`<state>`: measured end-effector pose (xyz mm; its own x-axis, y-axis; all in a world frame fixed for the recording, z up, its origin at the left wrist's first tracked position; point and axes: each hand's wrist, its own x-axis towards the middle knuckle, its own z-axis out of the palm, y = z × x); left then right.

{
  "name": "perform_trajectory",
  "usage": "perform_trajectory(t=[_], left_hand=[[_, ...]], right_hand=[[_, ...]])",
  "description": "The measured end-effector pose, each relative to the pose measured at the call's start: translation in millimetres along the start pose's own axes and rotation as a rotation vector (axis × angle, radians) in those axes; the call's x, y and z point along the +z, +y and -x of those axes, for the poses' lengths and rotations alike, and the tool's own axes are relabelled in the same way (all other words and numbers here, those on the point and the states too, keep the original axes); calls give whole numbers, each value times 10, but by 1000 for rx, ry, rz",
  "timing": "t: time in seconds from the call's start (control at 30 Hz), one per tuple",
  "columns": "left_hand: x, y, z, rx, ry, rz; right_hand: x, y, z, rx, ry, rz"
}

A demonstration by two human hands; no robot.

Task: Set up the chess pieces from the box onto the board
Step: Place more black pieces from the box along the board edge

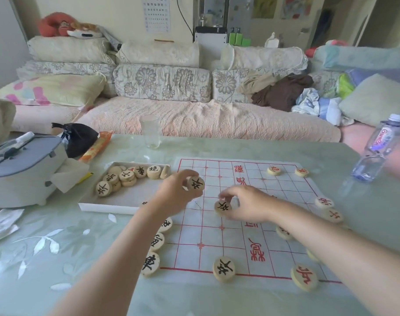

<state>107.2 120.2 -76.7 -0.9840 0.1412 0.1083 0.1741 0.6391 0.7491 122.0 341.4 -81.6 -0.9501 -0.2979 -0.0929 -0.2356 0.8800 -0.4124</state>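
Nearest the lens are the bare left forearm (117,258) and right forearm (331,247), coming in from the bottom edge. The left hand (171,199) has its grip pinched on a round pale wooden disc with a black character (195,183), held up over the board's left edge, just beside the box. The right hand (249,205) has its fingertips clamped round the rim of a matching black-marked disc (223,207) at mid-board; can't tell if it's actually touching down or a hair above. These look like light, stiff little pucks with smooth faces, so I'd guess they're easy to pinch by the rim, and not fragile. The white sheet board with red grid lines (212,236) looks thin and floppy, so it could probably scoot or wrinkle on the glossy pale green surface (80,247) if a piece is dragged. More discs are piled in the shallow white box (107,208), overlapping, so how many are left is anyone's guess. The left forearm covers part of the row of black-marked discs (151,263) along the board's left edge, and the right one cuts off two discs (283,232) on the right. The far red-marked discs (274,171) are too small to read.
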Motion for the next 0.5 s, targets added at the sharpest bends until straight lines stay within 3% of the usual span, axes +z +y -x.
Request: perform_trajectory(t=[0.17, 0.33, 0.5], left_hand=[[225, 100, -25, -24, -31, 65], [321, 170, -68, -131, -15, 374], [342, 119, -82, -158, -43, 375]], right_hand=[[84, 56, 171, 10, -114, 28], [150, 26, 161, -41, -143, 17], [103, 49, 68, -6, -156, -79]])
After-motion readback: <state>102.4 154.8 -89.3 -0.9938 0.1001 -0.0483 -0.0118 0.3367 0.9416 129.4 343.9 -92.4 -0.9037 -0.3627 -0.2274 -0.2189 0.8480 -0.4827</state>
